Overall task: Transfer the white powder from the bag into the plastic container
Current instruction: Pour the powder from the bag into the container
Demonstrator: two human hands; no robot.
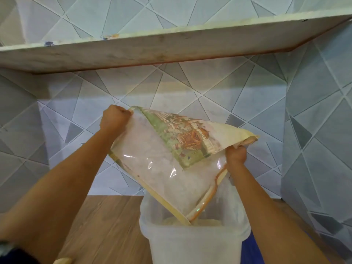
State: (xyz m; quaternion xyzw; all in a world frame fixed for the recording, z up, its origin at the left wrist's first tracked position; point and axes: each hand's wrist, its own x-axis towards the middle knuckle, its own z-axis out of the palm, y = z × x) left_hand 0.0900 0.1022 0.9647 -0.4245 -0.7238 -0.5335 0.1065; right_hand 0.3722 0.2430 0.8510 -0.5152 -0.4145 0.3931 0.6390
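Observation:
A clear plastic bag (171, 168) with a green and orange printed panel is held upside down and tilted, its lowest corner dipping into the mouth of a translucent white plastic container (192, 242). White powder fills the lower part of the bag and lies piled inside the container. My left hand (114, 119) pinches the bag's upper left corner. My right hand (236, 155) grips its upper right corner, slightly lower than the left.
The container stands on a wooden counter (106, 221). A grey geometric-tiled wall (190, 88) lies behind and to the right. A long shelf (152, 48) juts out overhead. Something blue (251, 250) sits at the container's right.

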